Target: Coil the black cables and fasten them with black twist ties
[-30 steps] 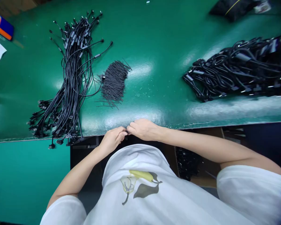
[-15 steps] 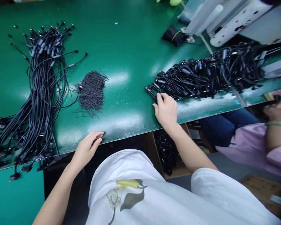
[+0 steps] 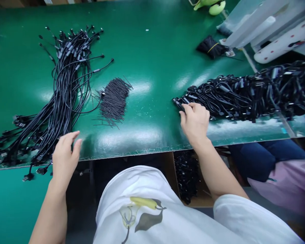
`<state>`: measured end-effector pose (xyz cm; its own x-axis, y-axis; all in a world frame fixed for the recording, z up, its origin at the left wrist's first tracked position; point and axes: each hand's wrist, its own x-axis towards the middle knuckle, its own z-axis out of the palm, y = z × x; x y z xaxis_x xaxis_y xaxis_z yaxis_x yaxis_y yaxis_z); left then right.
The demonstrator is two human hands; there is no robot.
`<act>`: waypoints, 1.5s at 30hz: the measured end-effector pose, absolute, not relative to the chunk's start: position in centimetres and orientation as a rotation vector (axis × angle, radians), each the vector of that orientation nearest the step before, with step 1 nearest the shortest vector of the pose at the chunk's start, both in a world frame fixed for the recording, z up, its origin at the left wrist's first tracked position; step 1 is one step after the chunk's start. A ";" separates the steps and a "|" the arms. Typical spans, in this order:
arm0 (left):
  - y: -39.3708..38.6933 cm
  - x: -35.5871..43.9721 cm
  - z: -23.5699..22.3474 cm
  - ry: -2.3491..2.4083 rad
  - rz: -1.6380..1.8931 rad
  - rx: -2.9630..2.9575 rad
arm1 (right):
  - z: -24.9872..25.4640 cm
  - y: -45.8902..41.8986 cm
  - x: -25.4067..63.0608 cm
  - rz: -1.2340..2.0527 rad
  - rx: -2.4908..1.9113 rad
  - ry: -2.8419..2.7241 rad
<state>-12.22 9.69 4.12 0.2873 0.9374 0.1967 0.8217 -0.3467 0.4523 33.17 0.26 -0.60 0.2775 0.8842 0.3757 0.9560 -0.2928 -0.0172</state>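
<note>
Loose cables (image 3: 66,84) fanned at left, lower ends over the near edge. Person's left hand (image 3: 65,156) has moved from mid-edge to beside those ends, thumb and fingers spread. Right hand (image 3: 196,122) stays at the tip of the coiled cables (image 3: 234,96), fingers bent; cannot tell if pinching. Glossy green table (image 3: 152,67); thin black strips (image 3: 115,100) piled between cable groups, banded bundle (image 3: 210,47) farther back. Below, dark items in an open box (image 3: 176,173); pink-clad person (image 3: 292,183) at right.

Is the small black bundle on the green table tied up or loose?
Tied up: a thin yellow band crosses the middle of the small black bundle.
</note>
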 end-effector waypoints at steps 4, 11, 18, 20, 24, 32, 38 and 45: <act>10.9 -13.0 3.4 1.850 0.466 2.475 | 0.7 1.3 28.5 -0.218 -2.066 -1.943; 13.2 -12.8 2.2 2.054 0.004 2.403 | 0.0 5.7 19.7 0.037 -1.450 -2.369; 14.0 -13.7 3.2 1.857 0.551 2.160 | 2.0 10.6 14.0 0.176 -1.221 -2.465; 13.7 -13.3 4.4 1.737 0.757 1.927 | 3.1 12.2 11.8 0.229 -1.205 -2.407; 11.6 -11.8 8.3 1.293 0.809 1.381 | 4.3 18.3 7.4 0.281 -1.124 -2.424; 7.6 -16.2 10.8 1.096 1.009 0.926 | 9.8 31.9 6.8 0.238 -1.362 -2.338; 7.3 -19.2 9.4 0.952 1.268 0.842 | 19.4 29.5 6.6 -0.070 -1.133 -2.290; 5.1 -21.0 11.6 0.566 1.430 0.847 | 24.4 24.8 9.5 -0.574 -1.149 -2.185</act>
<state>-20.97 5.14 11.59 0.0914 0.9847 0.1484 -0.6166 -0.0610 0.7849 9.50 24.83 24.42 -0.4470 0.5824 0.6790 0.8410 0.5322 0.0972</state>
